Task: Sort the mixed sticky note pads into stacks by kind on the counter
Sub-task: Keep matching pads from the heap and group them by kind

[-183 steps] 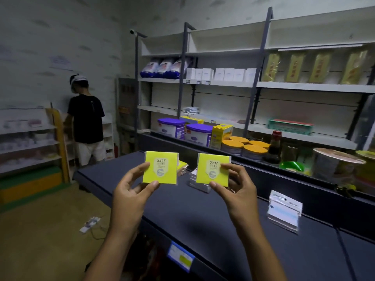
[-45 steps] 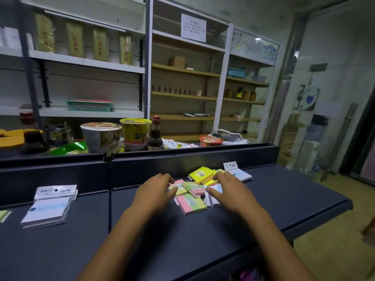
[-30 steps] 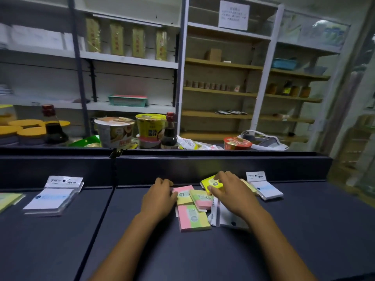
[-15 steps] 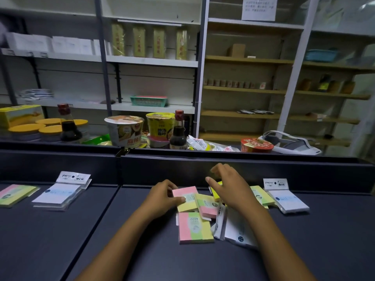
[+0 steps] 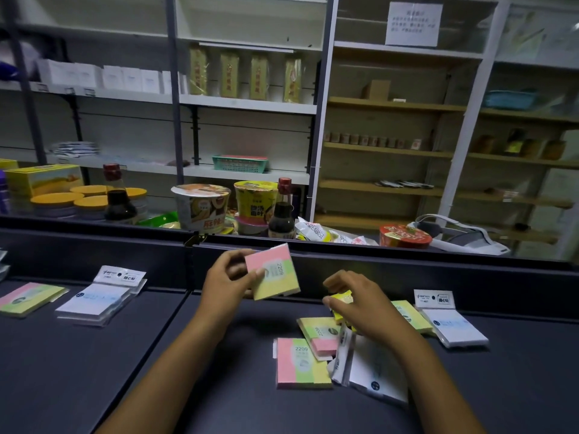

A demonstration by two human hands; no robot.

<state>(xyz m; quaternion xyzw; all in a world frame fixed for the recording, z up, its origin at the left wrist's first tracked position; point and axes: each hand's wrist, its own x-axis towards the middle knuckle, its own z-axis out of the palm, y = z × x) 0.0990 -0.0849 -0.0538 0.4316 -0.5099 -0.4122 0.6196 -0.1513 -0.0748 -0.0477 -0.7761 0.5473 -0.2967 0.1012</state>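
Pink-and-yellow striped pad (image 5: 273, 271) is pinched aloft in the left hand (image 5: 226, 280); carry it leftward, squaring it onto the matching stack (image 5: 28, 298). Right hand (image 5: 360, 303) pinches a yellow pad (image 5: 342, 300) over the pile.

A pink-green-yellow pad (image 5: 273, 272) is lifted, tilted, above the desk (image 5: 156, 355); two like it (image 5: 302, 362) lie beside white packs (image 5: 372, 368), perhaps overlapping.
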